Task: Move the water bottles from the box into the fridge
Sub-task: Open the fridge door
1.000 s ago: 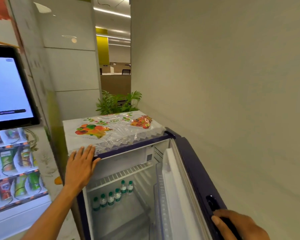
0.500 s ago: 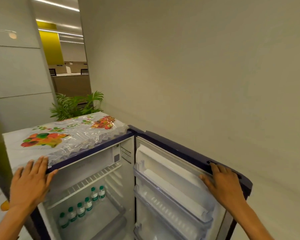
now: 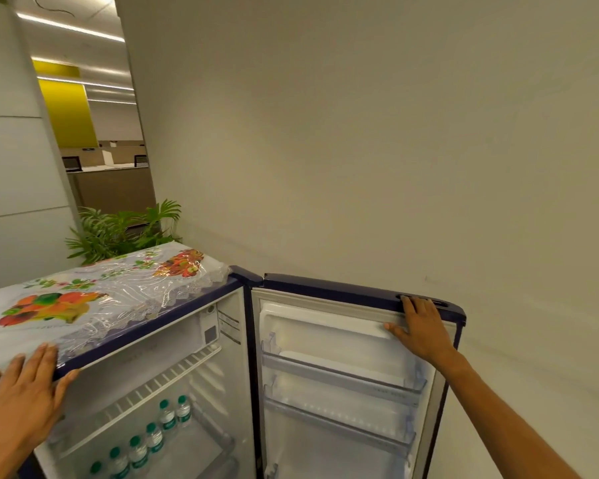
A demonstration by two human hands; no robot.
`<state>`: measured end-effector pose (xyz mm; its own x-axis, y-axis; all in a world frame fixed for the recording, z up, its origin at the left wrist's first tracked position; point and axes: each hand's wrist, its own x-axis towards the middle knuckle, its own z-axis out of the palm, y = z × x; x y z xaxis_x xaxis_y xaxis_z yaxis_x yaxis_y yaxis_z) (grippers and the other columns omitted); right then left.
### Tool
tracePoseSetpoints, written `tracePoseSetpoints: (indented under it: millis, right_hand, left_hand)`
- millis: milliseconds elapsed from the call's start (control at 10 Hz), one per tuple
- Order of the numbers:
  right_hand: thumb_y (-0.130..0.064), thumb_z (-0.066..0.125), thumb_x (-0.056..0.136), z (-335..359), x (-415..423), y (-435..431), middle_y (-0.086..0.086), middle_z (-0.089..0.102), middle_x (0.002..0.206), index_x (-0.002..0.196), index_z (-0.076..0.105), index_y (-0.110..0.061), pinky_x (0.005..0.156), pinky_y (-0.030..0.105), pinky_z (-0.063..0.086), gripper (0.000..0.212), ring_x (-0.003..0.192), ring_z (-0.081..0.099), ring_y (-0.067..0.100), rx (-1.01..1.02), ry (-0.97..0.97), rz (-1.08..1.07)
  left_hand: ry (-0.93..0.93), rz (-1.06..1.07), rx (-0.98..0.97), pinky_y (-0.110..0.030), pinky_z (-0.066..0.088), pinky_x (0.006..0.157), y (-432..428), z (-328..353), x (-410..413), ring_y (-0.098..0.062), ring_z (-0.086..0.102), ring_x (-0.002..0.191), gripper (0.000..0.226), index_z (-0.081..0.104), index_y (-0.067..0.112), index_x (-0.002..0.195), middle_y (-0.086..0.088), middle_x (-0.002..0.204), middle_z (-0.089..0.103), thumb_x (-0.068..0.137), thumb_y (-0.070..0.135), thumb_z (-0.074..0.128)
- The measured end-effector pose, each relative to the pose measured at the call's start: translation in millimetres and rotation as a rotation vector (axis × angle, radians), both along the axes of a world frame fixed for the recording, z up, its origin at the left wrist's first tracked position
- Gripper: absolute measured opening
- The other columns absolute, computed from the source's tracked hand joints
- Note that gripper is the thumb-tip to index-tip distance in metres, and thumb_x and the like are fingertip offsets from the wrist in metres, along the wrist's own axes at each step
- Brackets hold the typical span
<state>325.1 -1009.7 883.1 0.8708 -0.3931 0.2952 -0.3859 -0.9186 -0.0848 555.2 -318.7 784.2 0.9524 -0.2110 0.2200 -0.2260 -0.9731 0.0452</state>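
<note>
The right hand [image 3: 421, 326] rests, fingers straight, on the top edge of the wide-open fridge door [image 3: 343, 340], while the left hand [image 3: 21, 385] lies flat on the fridge [image 3: 153, 331] top's front corner, nearer and directly above the upright water bottles [image 3: 146, 437] rowed front-to-back inside; the box is out of view.

Left hand [image 3: 21, 388]: palm down, flat on the top front corner of the fridge [image 3: 146, 335]. Fingers straight, close together, pointing away from the body. Thumb splayed to the right, over the front edge. Nothing gripped. Left forearm enters from the lower left corner, mostly out of frame.

Right hand [image 3: 422, 328]: laid against the upper inner face of the open door [image 3: 325, 340], fingertips reaching its top edge, thumb stretched out to the left. Fingers look straight, not curled. Right arm bare, extended nearly straight from the lower right, wrist slightly bent.
</note>
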Motion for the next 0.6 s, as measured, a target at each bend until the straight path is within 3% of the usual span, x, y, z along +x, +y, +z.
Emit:
tracePoseSetpoints:
  millis: [100, 200, 300, 600]
  right_hand:
    - [-0.068, 0.046, 0.087, -2.0, 9.0, -6.7, 0.014, 0.042, 0.147, 0.147, 0.035, -0.007, 0.118, 0.044, 0.025, 0.086, 0.135, 0.036, 0.031, -0.001, 0.003, 0.002]
    - [-0.077, 0.031, 0.082, -3.4, 12.6, -10.1, 0.015, 0.039, 0.149, 0.148, 0.033, -0.007, 0.118, 0.045, 0.024, 0.096, 0.138, 0.033, 0.032, 0.003, 0.009, -0.001]
    - [-0.092, -0.006, 0.065, -5.3, 17.5, -17.0, 0.014, 0.032, 0.154, 0.151, 0.026, -0.007, 0.121, 0.043, 0.017, 0.125, 0.143, 0.026, 0.033, 0.002, 0.024, 0.024]
    - [-0.094, -0.011, 0.060, -9.7, 28.9, -28.2, 0.014, 0.032, 0.154, 0.151, 0.026, -0.007, 0.121, 0.045, 0.018, 0.132, 0.144, 0.025, 0.033, 0.003, -0.002, 0.028]
  left_hand:
    - [-0.192, 0.060, 0.075, -0.043, -0.008, 0.119, 9.5, -4.5, -0.3, -0.033, 0.024, 0.144, 0.070, 0.024, 0.013, 0.153, -0.012, 0.155, 0.029, 0.095, 0.047, 0.043]
    - [-0.023, 0.103, -0.111, -0.052, 0.007, 0.120, -9.9, -5.1, 7.0, -0.041, 0.029, 0.141, 0.066, 0.029, -0.001, 0.148, -0.021, 0.151, 0.034, 0.094, 0.027, 0.054]
    - [-0.126, 0.120, -0.127, -0.054, 0.018, 0.118, 5.1, -12.0, 15.4, -0.041, 0.031, 0.140, 0.067, 0.032, -0.003, 0.145, -0.022, 0.151, 0.035, 0.091, 0.025, 0.059]
    - [-0.117, 0.143, -0.071, -0.052, 0.020, 0.116, 6.0, -4.3, -2.5, -0.038, 0.033, 0.139, 0.076, 0.033, 0.005, 0.147, -0.016, 0.152, 0.036, 0.088, 0.051, 0.043]
